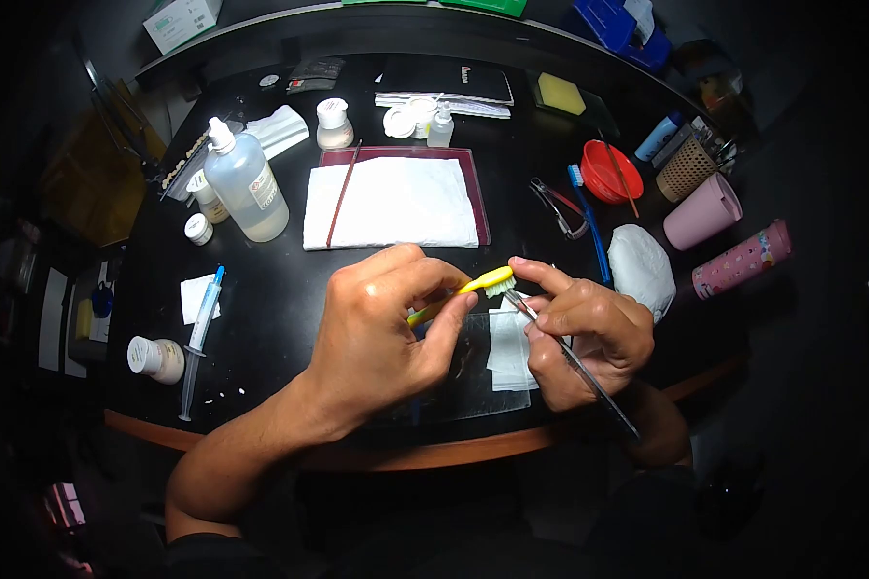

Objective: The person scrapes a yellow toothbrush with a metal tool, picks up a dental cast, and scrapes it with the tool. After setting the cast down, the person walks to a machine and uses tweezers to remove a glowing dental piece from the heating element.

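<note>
Over the black table, the left hand pinches a yellow toothbrush while the right hand grips a thin metal tool against its bristles. Behind the toothbrush stands a clear bottle; its label is unreadable.

A clear bottle stands left of a white cloth, a syringe nearer.

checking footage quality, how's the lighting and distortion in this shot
Head view: strong fisheye bends the black table's edge; corners fall into dark vignette; centre is well lit, with the left hand, right hand and yellow toothbrush fairly sharp.
</note>
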Available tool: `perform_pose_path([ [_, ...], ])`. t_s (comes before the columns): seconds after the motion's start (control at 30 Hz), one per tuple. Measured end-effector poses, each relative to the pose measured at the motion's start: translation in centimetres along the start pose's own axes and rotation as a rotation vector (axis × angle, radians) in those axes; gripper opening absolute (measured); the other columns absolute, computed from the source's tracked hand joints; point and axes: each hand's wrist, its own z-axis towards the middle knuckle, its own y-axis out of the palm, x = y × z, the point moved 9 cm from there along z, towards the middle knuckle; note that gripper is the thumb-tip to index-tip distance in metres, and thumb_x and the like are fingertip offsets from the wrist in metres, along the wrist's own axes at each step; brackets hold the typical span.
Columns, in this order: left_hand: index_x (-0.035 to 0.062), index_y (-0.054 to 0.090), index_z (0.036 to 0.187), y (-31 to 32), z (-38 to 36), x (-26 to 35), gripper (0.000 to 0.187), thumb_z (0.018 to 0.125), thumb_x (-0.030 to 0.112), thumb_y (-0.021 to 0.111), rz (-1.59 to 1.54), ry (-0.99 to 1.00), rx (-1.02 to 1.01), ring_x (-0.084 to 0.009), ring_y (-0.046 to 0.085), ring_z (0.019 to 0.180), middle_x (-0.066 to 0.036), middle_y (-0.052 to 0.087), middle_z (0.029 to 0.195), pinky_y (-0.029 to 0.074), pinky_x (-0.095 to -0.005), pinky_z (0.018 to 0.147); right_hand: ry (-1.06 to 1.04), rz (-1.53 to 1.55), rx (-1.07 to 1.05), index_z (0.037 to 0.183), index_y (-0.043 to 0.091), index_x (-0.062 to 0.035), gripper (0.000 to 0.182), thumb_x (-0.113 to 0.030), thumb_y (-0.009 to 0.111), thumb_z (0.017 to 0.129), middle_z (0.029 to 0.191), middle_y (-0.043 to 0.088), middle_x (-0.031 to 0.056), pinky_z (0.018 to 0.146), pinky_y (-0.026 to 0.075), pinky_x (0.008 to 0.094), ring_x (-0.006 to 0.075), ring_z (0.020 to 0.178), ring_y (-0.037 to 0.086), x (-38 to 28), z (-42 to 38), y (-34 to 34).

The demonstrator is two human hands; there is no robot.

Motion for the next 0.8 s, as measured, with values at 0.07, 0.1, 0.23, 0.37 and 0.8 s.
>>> perform_pose_path([
  [0.07, -0.0018, 0.080, 0.094, 0.04, -0.03, 0.03, 0.010, 0.084, -0.003, 0.083, -0.003, 0.003, 0.000, -0.0138, 0.066, 0.063, -0.009, 0.070, 0.078, 0.047, -0.0261, 0.054, 0.001, 0.004, 0.027, 0.081, 0.062, 0.0023, 0.016, 0.010, 0.063, 0.067, 0.066, 0.064, 0.0100, 0.095, 0.066, 0.0517, 0.0229, 0.065, 0.076, 0.07, -0.07, -0.15],
  [0.1, -0.0018, 0.080, 0.094, 0.03, -0.01, 0.08, 0.010, 0.084, -0.003, 0.083, -0.002, 0.004, 0.000, -0.0138, 0.066, 0.063, -0.009, 0.070, 0.078, 0.047, -0.0261, 0.054, 0.004, 0.009, 0.028, 0.081, 0.063, 0.0025, 0.015, 0.009, 0.063, 0.067, 0.067, 0.065, 0.0101, 0.095, 0.066, 0.0516, 0.0234, 0.066, 0.076, 0.10, -0.13, -0.22],
  [0.23, -0.0017, 0.080, 0.094, -0.02, 0.01, 0.10, 0.010, 0.084, -0.003, 0.083, -0.005, 0.010, 0.007, -0.0138, 0.066, 0.063, -0.009, 0.070, 0.078, 0.047, -0.0262, 0.055, -0.002, -0.010, 0.026, 0.081, 0.063, 0.0024, 0.015, 0.009, 0.063, 0.067, 0.067, 0.065, 0.0103, 0.095, 0.066, 0.0521, 0.0229, 0.065, 0.075, 0.18, -0.15, -0.14],
  [0.37, -0.0016, 0.080, 0.094, -0.11, -0.01, 0.13, 0.010, 0.084, -0.002, 0.083, -0.003, 0.009, 0.010, -0.0135, 0.066, 0.063, -0.009, 0.071, 0.078, 0.047, -0.0261, 0.055, -0.002, -0.022, 0.002, 0.081, 0.063, 0.0021, 0.016, 0.010, 0.063, 0.067, 0.066, 0.063, 0.0097, 0.096, 0.065, 0.0535, 0.0215, 0.061, 0.072, 0.01, 0.08, 0.03],
  [0.8, -0.0013, 0.080, 0.093, -0.19, 0.05, 0.33, 0.010, 0.084, -0.002, 0.084, -0.003, 0.012, 0.013, -0.0128, 0.065, 0.062, -0.009, 0.070, 0.077, 0.046, -0.0259, 0.053, -0.009, 0.024, 0.032, 0.082, 0.062, 0.0019, 0.016, 0.010, 0.063, 0.069, 0.068, 0.064, 0.0098, 0.096, 0.066, 0.0536, 0.0211, 0.061, 0.071, 0.03, -0.14, -0.28],
])
